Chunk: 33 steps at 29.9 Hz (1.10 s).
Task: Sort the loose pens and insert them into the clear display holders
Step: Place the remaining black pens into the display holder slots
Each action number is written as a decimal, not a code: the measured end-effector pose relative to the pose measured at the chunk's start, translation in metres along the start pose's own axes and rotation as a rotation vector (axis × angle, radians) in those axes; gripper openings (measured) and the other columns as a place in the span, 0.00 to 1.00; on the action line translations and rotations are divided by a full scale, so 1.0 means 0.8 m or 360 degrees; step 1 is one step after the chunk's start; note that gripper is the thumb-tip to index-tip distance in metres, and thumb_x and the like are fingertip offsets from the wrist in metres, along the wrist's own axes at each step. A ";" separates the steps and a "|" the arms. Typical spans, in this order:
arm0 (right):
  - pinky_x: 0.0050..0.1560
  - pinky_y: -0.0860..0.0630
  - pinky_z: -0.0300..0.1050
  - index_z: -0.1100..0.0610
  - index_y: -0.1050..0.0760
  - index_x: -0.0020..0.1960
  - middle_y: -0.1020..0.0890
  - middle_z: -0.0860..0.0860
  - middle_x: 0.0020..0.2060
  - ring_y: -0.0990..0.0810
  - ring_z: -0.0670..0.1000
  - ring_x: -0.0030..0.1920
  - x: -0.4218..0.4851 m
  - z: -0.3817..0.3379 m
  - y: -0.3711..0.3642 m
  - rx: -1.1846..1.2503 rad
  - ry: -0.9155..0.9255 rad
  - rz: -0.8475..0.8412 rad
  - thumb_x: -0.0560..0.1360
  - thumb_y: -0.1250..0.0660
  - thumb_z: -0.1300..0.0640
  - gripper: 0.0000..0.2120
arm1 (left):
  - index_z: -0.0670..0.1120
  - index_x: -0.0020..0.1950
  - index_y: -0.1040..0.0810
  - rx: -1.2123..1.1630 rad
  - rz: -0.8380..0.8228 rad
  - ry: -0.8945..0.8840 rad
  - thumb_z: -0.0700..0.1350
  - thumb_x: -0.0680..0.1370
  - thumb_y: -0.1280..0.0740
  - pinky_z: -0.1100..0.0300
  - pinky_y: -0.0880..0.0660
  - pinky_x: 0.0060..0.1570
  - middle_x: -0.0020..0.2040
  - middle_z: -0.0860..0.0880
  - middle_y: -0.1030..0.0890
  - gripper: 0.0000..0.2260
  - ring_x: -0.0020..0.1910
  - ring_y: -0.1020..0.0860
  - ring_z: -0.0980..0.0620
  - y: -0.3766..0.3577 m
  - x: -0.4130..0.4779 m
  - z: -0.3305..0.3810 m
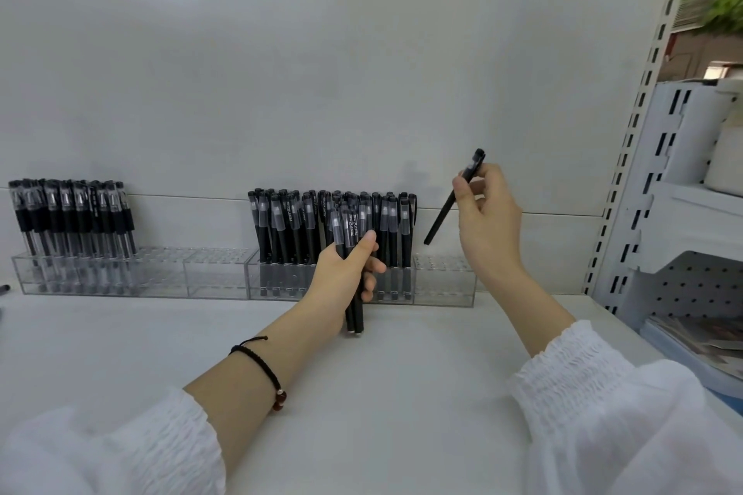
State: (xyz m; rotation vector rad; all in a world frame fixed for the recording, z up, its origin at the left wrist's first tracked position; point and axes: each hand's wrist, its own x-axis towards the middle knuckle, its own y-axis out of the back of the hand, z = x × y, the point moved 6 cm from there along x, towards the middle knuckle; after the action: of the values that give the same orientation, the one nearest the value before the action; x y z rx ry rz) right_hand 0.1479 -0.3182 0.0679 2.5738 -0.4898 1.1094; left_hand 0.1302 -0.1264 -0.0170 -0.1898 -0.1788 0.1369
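Note:
My left hand point(345, 273) grips a small bundle of black pens point(354, 305) upright, their tips near the white shelf, just in front of the middle clear holder point(281, 285). That holder is packed with several black capped pens point(321, 229). My right hand point(486, 213) pinches a single black pen point(446, 209), tilted, its lower end hanging above the bare right end of the holder row point(442, 277). A left clear holder point(100, 277) carries several clear-barrelled pens point(72, 217) at its left end.
The holders stand against a white back panel point(321, 72). A slotted upright point(635, 133) bounds the shelf on the right, with a pegboard shelf unit point(691, 285) and a stack of printed sheets point(691, 338) beyond it. A dark object point(3, 289) peeks in at the left edge.

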 end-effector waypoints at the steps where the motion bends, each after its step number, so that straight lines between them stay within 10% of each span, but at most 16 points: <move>1: 0.41 0.29 0.45 0.50 0.30 0.52 0.23 0.41 0.40 0.27 0.40 0.35 -0.002 0.001 -0.003 -0.0045 0.0017 -0.0024 0.81 0.39 0.51 0.03 | 0.41 0.51 0.24 0.0002 -0.0002 -0.0002 0.52 0.79 0.34 0.62 0.32 0.22 0.29 0.50 0.21 0.14 0.23 0.31 0.54 0.000 0.000 0.000; 21: 0.41 0.25 0.50 0.52 0.32 0.60 0.23 0.44 0.40 0.22 0.53 0.42 -0.019 0.014 -0.053 -0.0554 0.0086 -0.0506 0.80 0.38 0.53 0.10 | 0.41 0.51 0.24 0.0023 0.0013 -0.0020 0.53 0.79 0.34 0.63 0.33 0.21 0.28 0.52 0.22 0.14 0.22 0.31 0.56 -0.001 0.000 0.000; 33: 0.45 0.24 0.48 0.51 0.26 0.49 0.20 0.46 0.40 0.20 0.53 0.44 -0.016 0.043 -0.046 -0.0514 -0.0194 -0.0505 0.76 0.32 0.51 0.06 | 0.42 0.50 0.24 0.0056 0.0006 -0.0035 0.53 0.79 0.34 0.63 0.32 0.22 0.28 0.52 0.21 0.14 0.22 0.31 0.56 0.000 0.002 0.000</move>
State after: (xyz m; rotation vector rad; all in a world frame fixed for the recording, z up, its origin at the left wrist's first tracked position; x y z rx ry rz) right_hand 0.1770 -0.2961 0.0314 2.3369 -0.2489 0.7052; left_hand 0.1319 -0.1264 -0.0163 -0.1539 -0.1976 0.1460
